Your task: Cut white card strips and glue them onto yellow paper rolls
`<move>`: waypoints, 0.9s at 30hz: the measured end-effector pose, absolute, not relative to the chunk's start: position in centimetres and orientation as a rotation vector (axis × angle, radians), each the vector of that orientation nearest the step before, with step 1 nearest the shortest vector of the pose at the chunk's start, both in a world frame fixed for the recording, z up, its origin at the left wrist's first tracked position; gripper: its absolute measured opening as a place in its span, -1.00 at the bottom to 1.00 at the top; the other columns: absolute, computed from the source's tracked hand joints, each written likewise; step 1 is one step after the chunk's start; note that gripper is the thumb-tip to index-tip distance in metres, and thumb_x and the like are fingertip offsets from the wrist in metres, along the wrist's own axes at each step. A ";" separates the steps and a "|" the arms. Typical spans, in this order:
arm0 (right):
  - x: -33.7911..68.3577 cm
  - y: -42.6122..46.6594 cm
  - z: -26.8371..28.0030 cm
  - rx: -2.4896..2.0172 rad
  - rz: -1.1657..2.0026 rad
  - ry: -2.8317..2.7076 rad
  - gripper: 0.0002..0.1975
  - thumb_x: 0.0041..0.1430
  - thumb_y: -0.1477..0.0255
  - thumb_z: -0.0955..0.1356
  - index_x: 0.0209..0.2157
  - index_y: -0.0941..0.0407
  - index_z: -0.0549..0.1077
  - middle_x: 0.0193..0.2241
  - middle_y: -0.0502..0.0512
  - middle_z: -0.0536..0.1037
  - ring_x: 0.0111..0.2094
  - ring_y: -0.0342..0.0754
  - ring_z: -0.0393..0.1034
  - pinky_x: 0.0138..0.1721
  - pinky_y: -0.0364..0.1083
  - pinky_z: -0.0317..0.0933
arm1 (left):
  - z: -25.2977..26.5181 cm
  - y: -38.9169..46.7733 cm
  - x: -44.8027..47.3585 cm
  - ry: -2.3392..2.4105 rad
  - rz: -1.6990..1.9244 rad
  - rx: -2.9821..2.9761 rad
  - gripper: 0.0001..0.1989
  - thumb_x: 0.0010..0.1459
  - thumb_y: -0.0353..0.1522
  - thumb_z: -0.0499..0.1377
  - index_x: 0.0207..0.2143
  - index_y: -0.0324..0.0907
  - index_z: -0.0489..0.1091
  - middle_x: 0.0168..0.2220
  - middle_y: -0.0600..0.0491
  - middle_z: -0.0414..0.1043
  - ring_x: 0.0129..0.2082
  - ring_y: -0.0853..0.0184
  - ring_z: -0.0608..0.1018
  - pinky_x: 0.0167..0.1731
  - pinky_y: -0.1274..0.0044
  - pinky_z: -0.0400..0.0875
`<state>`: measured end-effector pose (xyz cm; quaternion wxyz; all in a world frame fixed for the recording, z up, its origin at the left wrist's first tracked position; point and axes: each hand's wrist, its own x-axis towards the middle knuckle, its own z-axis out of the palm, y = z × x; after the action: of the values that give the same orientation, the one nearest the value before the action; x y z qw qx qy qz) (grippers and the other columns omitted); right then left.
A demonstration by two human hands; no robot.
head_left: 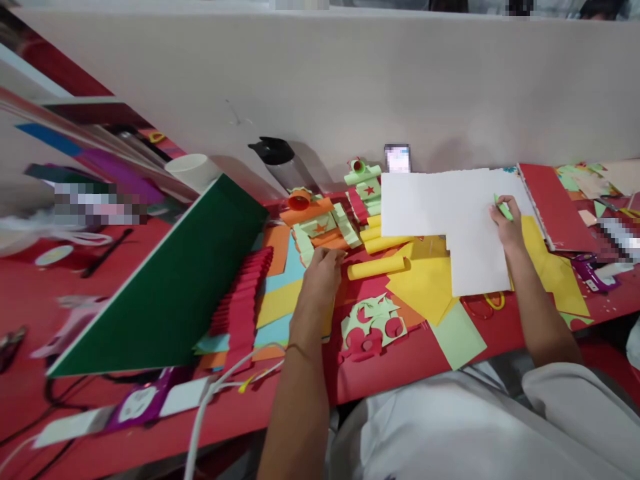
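Observation:
My right hand [509,223] is closed around a slim light-green pen-like tool [505,208], over a white notched sheet of board [425,203]. My left hand [323,272] has its fingers bent together at the lower edge of an orange and pale-green paper figure with a star [320,225]; whatever they pinch, if anything, is hidden. Just right of that hand lies a yellow paper roll [377,268]. Behind it stands another pale-green and red paper figure [367,190]. Yellow paper sheets [425,283] lie partly under the white board.
A green board [165,280] leans at the left, beside pleated red paper [240,313]. Pale-green cut-out scraps [373,317] lie near the front edge. A dark-lidded bottle [283,163] and a phone [398,159] stand against the partition. White cables [200,413] cross the front left.

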<state>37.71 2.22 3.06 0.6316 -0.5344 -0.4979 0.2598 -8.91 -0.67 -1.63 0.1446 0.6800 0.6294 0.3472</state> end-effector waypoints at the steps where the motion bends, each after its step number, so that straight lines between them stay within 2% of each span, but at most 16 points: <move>1: 37.4 2.2 3.0 -1.228 0.594 -1.145 -0.62 0.01 0.23 0.50 -0.28 -0.01 0.26 -0.54 -0.14 0.14 -0.52 -0.15 0.05 -0.48 -0.12 -0.07 | -1.3 -0.7 -8.6 1.785 1.063 1.926 -0.79 0.26 -0.24 0.13 -0.22 -0.13 0.51 -0.15 -0.08 0.48 -0.24 0.17 0.55 -0.16 0.36 0.47; 4: 36.3 1.9 3.0 -1.233 0.597 -1.169 -0.64 0.04 0.22 0.49 -0.27 -0.01 0.27 -0.52 -0.14 0.15 -0.52 -0.15 0.03 -0.47 -0.12 -0.07 | 0.0 -0.9 -7.4 1.571 1.235 1.743 -0.77 0.21 -0.17 0.20 -0.23 -0.15 0.46 -0.22 -0.05 0.54 -0.23 0.20 0.58 -0.10 0.37 0.50; 8: 35.5 1.5 3.1 -1.232 0.616 -1.216 -0.66 0.08 0.22 0.47 -0.25 -0.01 0.27 -0.51 -0.13 0.15 -0.51 -0.14 0.03 -0.47 -0.12 -0.08 | 2.3 -1.3 -5.2 1.253 1.192 1.493 -0.66 0.15 -0.06 0.31 -0.33 -0.15 0.48 -0.34 -0.01 0.57 -0.30 0.26 0.58 -0.17 0.43 0.52; 12: 35.4 1.4 3.3 -1.225 0.636 -1.215 -0.61 0.04 0.20 0.50 -0.27 -0.01 0.26 -0.53 -0.14 0.13 -0.52 -0.15 0.00 -0.47 -0.11 -0.12 | 3.5 -0.7 -4.0 1.170 1.123 1.308 -0.56 -0.05 -0.02 0.47 -0.34 -0.16 0.50 -0.40 0.03 0.56 -0.41 0.32 0.54 -0.28 0.46 0.51; 15: 35.5 1.3 3.4 -1.227 0.635 -1.205 -0.61 0.03 0.21 0.51 -0.28 -0.02 0.26 -0.55 -0.14 0.12 -0.53 -0.13 -0.01 -0.48 -0.11 -0.17 | 3.6 -0.3 -4.0 1.147 1.072 1.261 -0.51 -0.16 -0.03 0.53 -0.34 -0.17 0.51 -0.40 0.05 0.55 -0.42 0.33 0.55 -0.30 0.45 0.50; 22: 34.7 1.0 3.6 -1.190 0.588 -1.171 -0.63 0.00 0.24 0.53 -0.30 -0.01 0.29 -0.49 -0.12 0.16 -0.50 -0.14 0.01 -0.44 -0.10 -0.07 | 2.4 -0.4 -3.6 1.122 1.067 1.293 -0.49 -0.11 -0.01 0.48 -0.24 -0.17 0.51 -0.41 0.07 0.51 -0.41 0.33 0.54 -0.30 0.45 0.48; 27: 34.1 0.7 3.7 -1.172 0.590 -1.164 -0.68 0.04 0.28 0.49 -0.29 -0.01 0.30 -0.47 -0.11 0.18 -0.47 -0.12 0.05 -0.42 -0.10 -0.03 | 1.8 -0.6 -2.4 1.200 1.124 1.309 -0.45 -0.08 -0.03 0.43 -0.15 -0.17 0.43 -0.41 0.10 0.48 -0.33 0.27 0.61 -0.21 0.41 0.54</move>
<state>34.09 0.74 3.75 0.6395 -0.5136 -0.5103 0.2587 -2.36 -0.55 1.85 0.4969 0.5404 0.4957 0.4640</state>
